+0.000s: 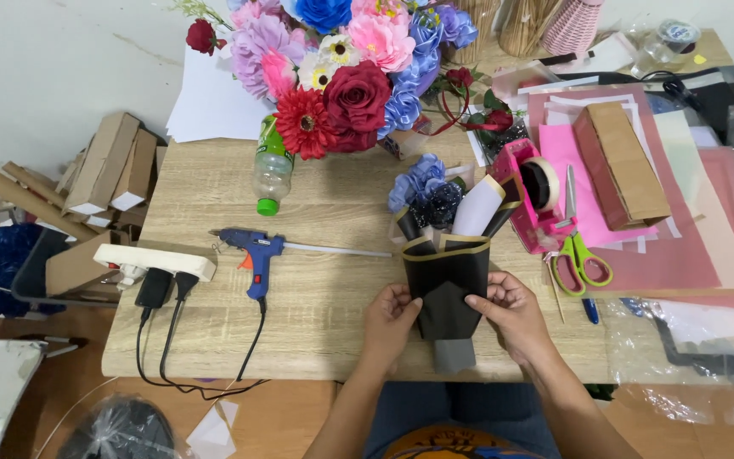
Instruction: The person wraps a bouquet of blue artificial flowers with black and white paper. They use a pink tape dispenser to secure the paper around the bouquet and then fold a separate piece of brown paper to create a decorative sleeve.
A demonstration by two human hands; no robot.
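Left hand [390, 316] fingers pinched on the left edge of a small bouquet wrapped in black paper with a gold rim [445, 285]; right hand [510, 310] fingers gripping its right edge. Bouquet lies on the pale wood-grain table [324, 280], near the front edge, blue paper flowers [418, 183] at its top. Left of it, a blue hot glue gun [252, 252] with its stick, then a white power strip [155, 261]. Right, green-handled scissors [579, 255] and a pink tape dispenser [530, 191] on pink paper sheets [690, 255]. Behind, a large mixed artificial flower arrangement [341, 68] and a clear plastic bottle with green cap [272, 174].
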